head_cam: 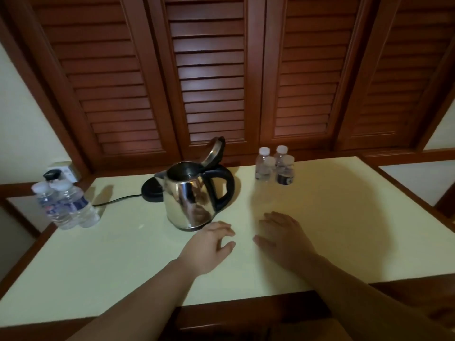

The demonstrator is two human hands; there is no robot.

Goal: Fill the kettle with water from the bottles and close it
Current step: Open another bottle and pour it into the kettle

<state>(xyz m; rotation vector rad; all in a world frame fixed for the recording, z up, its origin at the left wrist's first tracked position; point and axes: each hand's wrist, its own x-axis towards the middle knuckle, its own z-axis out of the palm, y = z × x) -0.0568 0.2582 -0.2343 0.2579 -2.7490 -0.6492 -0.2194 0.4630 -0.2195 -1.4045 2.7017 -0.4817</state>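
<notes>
On the pale table [123, 262], both hands' grip slack and empty; open-lidded kettle [189, 198] contents unreadable.

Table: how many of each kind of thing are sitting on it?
Bottles: 6, with 2 at the left and 4 at the back right
Kettle: 1, lid open
Kettle base: 1
Total: 8
</notes>
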